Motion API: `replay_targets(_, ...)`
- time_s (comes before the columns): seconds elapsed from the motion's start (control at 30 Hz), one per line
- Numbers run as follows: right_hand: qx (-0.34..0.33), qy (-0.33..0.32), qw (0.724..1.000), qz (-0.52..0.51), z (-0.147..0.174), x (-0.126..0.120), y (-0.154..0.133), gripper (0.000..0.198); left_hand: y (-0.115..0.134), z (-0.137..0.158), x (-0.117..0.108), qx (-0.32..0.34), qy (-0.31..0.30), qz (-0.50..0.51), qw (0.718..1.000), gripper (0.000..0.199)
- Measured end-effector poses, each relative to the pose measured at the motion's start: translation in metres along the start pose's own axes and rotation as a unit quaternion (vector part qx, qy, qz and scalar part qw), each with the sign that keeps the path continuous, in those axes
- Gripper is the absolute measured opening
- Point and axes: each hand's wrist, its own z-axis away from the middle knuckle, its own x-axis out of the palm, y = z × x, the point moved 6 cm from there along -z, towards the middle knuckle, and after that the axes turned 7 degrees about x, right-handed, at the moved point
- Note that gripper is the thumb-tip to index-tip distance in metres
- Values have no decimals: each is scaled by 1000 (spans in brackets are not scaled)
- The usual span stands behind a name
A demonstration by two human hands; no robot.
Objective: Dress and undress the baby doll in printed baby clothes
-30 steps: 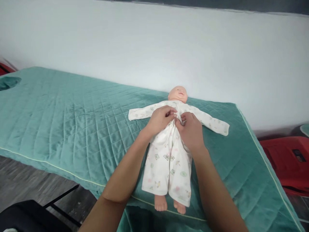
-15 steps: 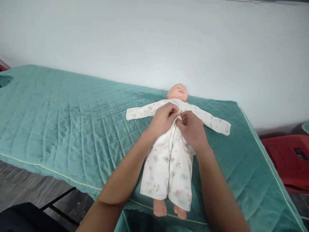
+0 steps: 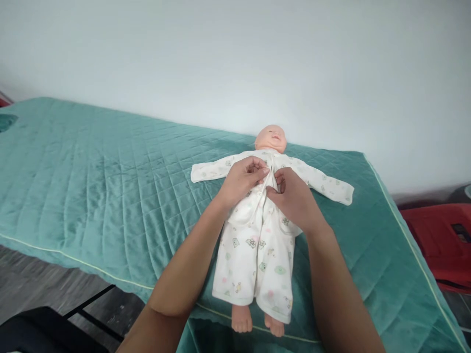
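A baby doll [image 3: 271, 138] lies on its back, dressed in a white printed baby jacket [image 3: 327, 187] and matching baby trousers [image 3: 239, 267]. Its bare feet stick out at the near end. Over the chest, beside the jacket's front opening, my left hand [image 3: 243, 180] has its thumb and curled fingers at the cloth edge. My right hand [image 3: 296, 198] grips the opposite edge, thumb low and index finger above. Below my fingers the two jacket fronts meet near the waist. My hands partly cover the chest, so any fastener between the fingertips cannot be made out.
A quilted green cover [image 3: 110, 176] spreads over the table under the doll. Behind it rises a pale wall [image 3: 221, 63]. A red plastic chair [image 3: 439, 240] stands off the right edge. At lower left are a black object [image 3: 47, 331] and a dark metal bar [image 3: 90, 300].
My left hand has shifted slightly left, and a gap now shows between my two hands. The front opening is more visible. The doll lies in the same place.
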Motion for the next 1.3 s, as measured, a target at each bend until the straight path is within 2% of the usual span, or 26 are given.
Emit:
replay_targets(0.13, 6, -53, 998, -18, 2, -6, 0, 24, -1, 1, 0, -1, 5, -4, 1000, 20)
replay_targets(0.27, 25, -65, 995, -64, -1, -7, 5, 22, -3, 1, -1, -2, 12, -3, 1000, 18)
replay_targets(0.37, 24, -33, 997, -65, -2, -5, 6, 15, -4, 0, -1, -1, 14, -2, 1000, 18)
replay_targets(0.57, -39, 65, 996, 52, 3, -1, -4, 12, -3, 1, -1, 5, 19, 1, 1000, 23)
replay_targets(0.73, -51, 79, 991, 98, 4, 5, -7, 13, -5, 1, -1, 3, 30, -7, 1000, 23)
replay_targets(0.93, -41, 112, 988, 96, 3, 2, -11, 8, -5, 1, -1, 2, 32, -5, 999, 22)
replay_targets(1.0, -24, 114, 992, 49, 0, -2, -8, 10, -5, 2, -1, -2, 34, -10, 999, 20)
replay_targets(1.1, 35, 98, 989, -109, -7, -7, 7, 9, -4, 2, -1, -1, 37, -16, 999, 19)
replay_targets(1.2, 85, 67, 956, -274, -12, -4, 22, 10, -4, 2, -1, 1, 34, -20, 999, 18)
replay_targets(1.3, 91, 49, 930, -353, -12, 0, 24, 16, -3, 2, -2, 0, 30, -22, 999, 16)
